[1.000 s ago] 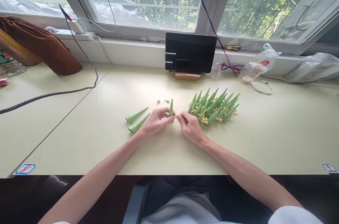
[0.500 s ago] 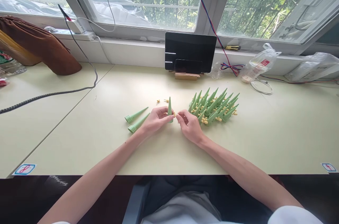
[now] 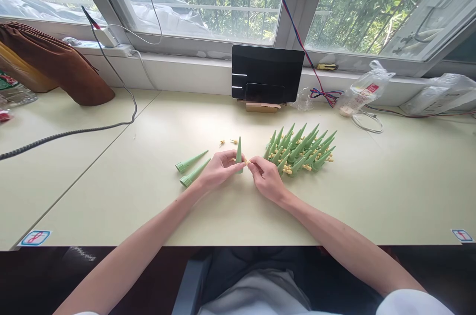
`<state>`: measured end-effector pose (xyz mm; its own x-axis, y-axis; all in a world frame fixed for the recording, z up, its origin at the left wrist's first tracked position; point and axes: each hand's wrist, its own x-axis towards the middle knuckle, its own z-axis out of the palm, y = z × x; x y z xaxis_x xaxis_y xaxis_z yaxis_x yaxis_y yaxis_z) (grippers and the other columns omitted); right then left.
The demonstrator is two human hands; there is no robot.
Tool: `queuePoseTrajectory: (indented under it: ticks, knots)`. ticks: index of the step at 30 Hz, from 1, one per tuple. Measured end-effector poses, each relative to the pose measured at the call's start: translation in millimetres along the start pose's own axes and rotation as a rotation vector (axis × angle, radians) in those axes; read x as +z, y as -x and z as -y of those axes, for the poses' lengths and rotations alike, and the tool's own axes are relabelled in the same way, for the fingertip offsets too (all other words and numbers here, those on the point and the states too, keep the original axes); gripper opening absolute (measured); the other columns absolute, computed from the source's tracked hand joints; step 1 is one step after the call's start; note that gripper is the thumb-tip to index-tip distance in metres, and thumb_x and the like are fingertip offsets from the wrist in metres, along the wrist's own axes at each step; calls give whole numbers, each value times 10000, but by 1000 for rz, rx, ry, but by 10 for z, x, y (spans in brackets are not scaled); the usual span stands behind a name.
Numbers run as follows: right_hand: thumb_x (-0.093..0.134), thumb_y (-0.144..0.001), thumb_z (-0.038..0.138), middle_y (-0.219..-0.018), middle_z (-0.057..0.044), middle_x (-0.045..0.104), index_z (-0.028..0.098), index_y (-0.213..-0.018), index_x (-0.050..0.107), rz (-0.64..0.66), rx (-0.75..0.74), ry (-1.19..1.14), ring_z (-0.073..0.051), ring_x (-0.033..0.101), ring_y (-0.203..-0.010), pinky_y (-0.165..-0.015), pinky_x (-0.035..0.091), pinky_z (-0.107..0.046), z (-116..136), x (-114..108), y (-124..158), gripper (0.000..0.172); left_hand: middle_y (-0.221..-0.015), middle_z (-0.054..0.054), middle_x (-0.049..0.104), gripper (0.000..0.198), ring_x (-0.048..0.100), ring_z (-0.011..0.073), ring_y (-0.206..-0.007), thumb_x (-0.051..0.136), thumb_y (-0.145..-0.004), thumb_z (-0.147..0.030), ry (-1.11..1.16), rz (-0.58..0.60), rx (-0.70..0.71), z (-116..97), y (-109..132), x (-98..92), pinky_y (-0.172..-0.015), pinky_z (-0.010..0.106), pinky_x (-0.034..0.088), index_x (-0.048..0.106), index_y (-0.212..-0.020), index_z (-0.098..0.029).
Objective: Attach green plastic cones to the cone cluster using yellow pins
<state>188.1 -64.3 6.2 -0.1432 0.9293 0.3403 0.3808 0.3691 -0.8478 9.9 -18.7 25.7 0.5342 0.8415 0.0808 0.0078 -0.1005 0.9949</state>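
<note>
Near the middle of the bench (image 3: 122,191), the left hand (image 3: 219,170) is closed around a green cone (image 3: 238,150), which it holds upright with the tip upward. The right hand (image 3: 266,179) pinches a small yellow piece (image 3: 246,160) with thumb and forefinger, touching the cone's lower side. A pile of green cones (image 3: 300,150) lies just beside the right hand, toward the right edge. Two loose cones (image 3: 192,167) lie flat beside the left hand. A dark tablet (image 3: 267,72) stands at the far edge.
</note>
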Motion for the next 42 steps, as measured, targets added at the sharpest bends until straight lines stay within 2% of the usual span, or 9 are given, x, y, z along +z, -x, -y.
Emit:
queuePoseTrajectory:
  ticks: [4, 10, 13, 17, 21, 23, 33, 42]
  knots:
    - [391, -993, 362, -614, 37, 388, 205, -694, 428, 9, -11, 35, -112, 344, -557, -555, 291, -259, -9, -2, -1, 340, -905, 60, 662, 241, 587, 157, -767, 714, -813, -362, -2, 16, 12, 4, 5, 3, -700, 283, 470, 706, -939, -157]
    - [348, -1007, 386, -599, 40, 344, 213, -655, 322, 27, -17, 54, -107, 309, -538, -536, 259, -269, -56, 18, 3, 393, -937, 74, 674, 221, 605, 174, -829, 706, -825, -342, 11, 55, 24, -10, 13, 1, -733, 294, 486, 715, -952, -162]
    - [344, -1008, 408, -589, 39, 359, 211, -651, 357, 18, -7, 43, -106, 323, -530, -534, 275, -264, -55, 25, -2, 408, -939, 84, 680, 258, 616, 190, -840, 708, -815, -369, -4, 45, 19, -6, 10, 1, -743, 312, 498, 715, -961, -157]
    - [379, -998, 433, -592, 38, 430, 199, -733, 501, 2, 31, 17, -107, 372, -522, -533, 314, -252, -24, 21, -3, 373, -926, 85, 676, 277, 619, 191, -828, 715, -804, -387, 0, 12, 6, 11, -5, -2, -743, 315, 502, 699, -943, -148]
    - [452, -968, 430, -740, 7, 567, 198, -936, 541, 5, 49, -57, -107, 441, -533, -531, 356, -247, 15, 19, -1, 251, -911, 66, 667, 251, 617, 176, -820, 727, -798, -381, 11, -15, -7, 10, -15, -12, -735, 290, 493, 690, -902, -155]
    - [463, -962, 419, -788, -7, 593, 200, -946, 534, 3, 44, -74, -109, 461, -539, -536, 369, -250, 21, 20, -1, 231, -909, 60, 663, 242, 613, 171, -818, 727, -800, -376, 8, -10, -17, 6, -14, -17, -730, 280, 486, 691, -899, -158]
    - [440, -966, 328, -737, 3, 568, 197, -851, 519, 19, 9, -14, -123, 444, -598, -583, 354, -254, -12, 7, -1, 192, -850, 35, 639, 233, 560, 141, -734, 721, -801, -366, -10, 7, -25, 15, -5, -22, -659, 259, 439, 706, -917, -165]
    - [404, -986, 294, -625, 41, 405, 199, -739, 448, 18, -28, 30, -107, 344, -556, -557, 293, -246, 5, -3, -5, 268, -881, 44, 627, 192, 545, 138, -766, 706, -828, -313, 34, 44, 2, 21, 8, -9, -692, 258, 437, 703, -933, -153]
